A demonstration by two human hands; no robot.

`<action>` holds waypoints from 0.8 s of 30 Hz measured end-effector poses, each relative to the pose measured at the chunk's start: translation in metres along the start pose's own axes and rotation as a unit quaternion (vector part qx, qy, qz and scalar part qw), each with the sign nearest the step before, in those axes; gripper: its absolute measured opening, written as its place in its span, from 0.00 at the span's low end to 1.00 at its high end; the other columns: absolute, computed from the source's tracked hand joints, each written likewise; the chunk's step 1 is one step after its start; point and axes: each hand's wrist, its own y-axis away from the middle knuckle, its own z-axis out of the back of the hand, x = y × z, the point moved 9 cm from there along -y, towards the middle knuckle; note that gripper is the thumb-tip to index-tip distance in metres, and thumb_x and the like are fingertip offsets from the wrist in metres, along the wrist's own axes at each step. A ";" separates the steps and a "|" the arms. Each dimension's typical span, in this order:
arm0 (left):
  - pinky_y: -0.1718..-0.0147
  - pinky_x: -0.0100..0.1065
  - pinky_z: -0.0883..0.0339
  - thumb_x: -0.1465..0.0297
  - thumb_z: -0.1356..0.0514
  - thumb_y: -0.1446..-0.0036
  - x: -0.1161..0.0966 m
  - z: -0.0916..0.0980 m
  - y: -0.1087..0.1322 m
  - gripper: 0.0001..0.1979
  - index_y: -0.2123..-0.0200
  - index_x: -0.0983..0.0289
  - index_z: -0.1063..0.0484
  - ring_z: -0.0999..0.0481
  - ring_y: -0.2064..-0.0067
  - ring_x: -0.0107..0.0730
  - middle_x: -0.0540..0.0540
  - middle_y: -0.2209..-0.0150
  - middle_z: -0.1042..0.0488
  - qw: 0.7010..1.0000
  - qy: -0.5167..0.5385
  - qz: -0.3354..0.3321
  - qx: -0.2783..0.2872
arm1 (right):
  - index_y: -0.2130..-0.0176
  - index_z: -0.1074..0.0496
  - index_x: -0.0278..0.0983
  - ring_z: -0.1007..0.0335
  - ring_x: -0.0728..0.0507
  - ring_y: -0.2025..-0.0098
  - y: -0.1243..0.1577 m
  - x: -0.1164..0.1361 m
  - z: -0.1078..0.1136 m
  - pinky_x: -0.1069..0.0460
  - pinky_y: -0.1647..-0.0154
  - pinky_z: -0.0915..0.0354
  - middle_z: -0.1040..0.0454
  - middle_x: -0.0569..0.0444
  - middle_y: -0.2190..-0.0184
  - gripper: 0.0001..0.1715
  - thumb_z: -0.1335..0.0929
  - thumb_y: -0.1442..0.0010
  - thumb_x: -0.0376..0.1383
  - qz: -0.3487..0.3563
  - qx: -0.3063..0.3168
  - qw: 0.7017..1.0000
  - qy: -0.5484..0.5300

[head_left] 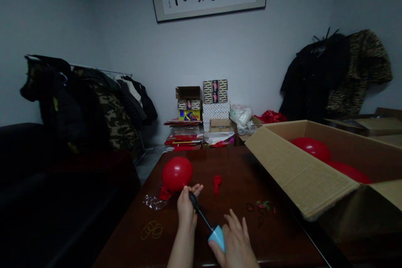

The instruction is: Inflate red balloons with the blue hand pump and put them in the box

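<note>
Red balloon point(177, 173) near left table edge point(129, 219)

Glossy red balloon point(177, 173), rounded with air, blue-and-black pump point(217, 237) slanting up toward it, thin rod point(205, 219) exposed

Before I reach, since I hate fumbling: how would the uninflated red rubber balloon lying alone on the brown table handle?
The uninflated red rubber balloon probably flops, as it looks limp. Small and unfilled, it's likely light. Its elongated shape should resist rolling.
</note>
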 end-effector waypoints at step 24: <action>0.49 0.49 0.37 0.65 0.48 0.39 -0.025 0.007 -0.005 0.11 0.73 0.63 0.37 0.26 0.48 0.44 0.62 0.53 0.24 0.997 0.026 0.070 0.028 | 0.61 0.24 0.35 0.50 0.34 0.36 0.022 -0.013 -0.025 0.33 0.37 0.56 0.35 0.45 0.42 0.26 0.43 0.36 0.48 0.026 0.044 0.998 0.019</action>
